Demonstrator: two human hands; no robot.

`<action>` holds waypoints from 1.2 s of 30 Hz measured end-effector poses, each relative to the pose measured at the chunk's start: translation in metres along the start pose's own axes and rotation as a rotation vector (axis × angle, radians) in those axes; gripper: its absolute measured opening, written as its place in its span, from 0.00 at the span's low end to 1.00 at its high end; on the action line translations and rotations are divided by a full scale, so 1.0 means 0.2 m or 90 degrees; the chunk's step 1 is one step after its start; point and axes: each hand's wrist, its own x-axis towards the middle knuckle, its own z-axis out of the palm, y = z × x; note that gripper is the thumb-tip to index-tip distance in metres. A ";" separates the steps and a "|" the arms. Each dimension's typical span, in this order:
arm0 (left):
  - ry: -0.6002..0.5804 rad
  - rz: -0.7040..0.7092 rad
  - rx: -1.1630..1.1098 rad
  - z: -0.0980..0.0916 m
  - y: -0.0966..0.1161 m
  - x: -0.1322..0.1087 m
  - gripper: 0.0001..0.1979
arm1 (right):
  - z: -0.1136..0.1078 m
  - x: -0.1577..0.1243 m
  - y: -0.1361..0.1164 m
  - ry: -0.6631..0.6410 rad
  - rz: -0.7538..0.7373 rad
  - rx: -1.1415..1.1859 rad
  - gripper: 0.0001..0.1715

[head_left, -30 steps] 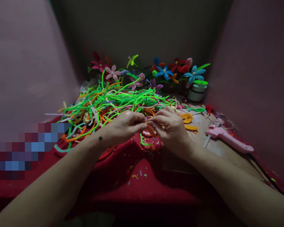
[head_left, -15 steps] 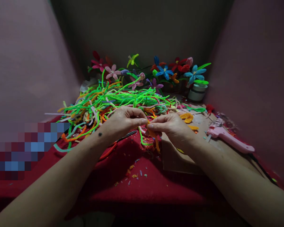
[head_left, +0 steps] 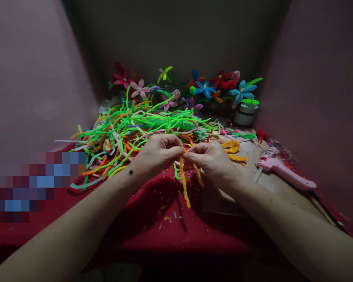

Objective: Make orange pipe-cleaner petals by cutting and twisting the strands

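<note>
An orange pipe cleaner [head_left: 184, 182] is pinched between my two hands above the red cloth, with two ends dangling below the fingers. My left hand [head_left: 164, 149] grips it between thumb and forefinger. Close beside it, my right hand [head_left: 209, 154] pinches the same fuzzy piece, its fingertips nearly touching the left ones. The exact bend between the fingertips is hidden. Just right of my right hand, looped orange pipe cleaner pieces [head_left: 231, 146] lie on a cardboard sheet [head_left: 223, 201].
Behind my hands spreads a heap of mostly green pipe cleaners [head_left: 153, 121]. Fuzzy flowers [head_left: 204, 90] stand along the back, near a white jar [head_left: 245, 114]. A pink glue gun [head_left: 286, 172] lies at right. Fluff scraps dot the red cloth [head_left: 153, 235].
The orange pipe cleaner now hangs with a long end pointing down toward me and a second end to its right. My left forearm has shifted slightly right.
</note>
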 end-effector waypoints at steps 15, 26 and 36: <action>0.075 0.061 -0.063 0.00 0.00 0.00 0.04 | 0.00 0.00 0.01 -0.109 0.135 0.102 0.10; 0.015 -0.022 -0.195 0.02 -0.09 0.04 0.14 | 0.00 -0.01 0.01 -0.127 0.126 0.066 0.16; 0.101 -0.005 -0.062 0.05 -0.06 0.02 0.13 | 0.01 -0.03 0.01 -0.101 0.111 0.037 0.15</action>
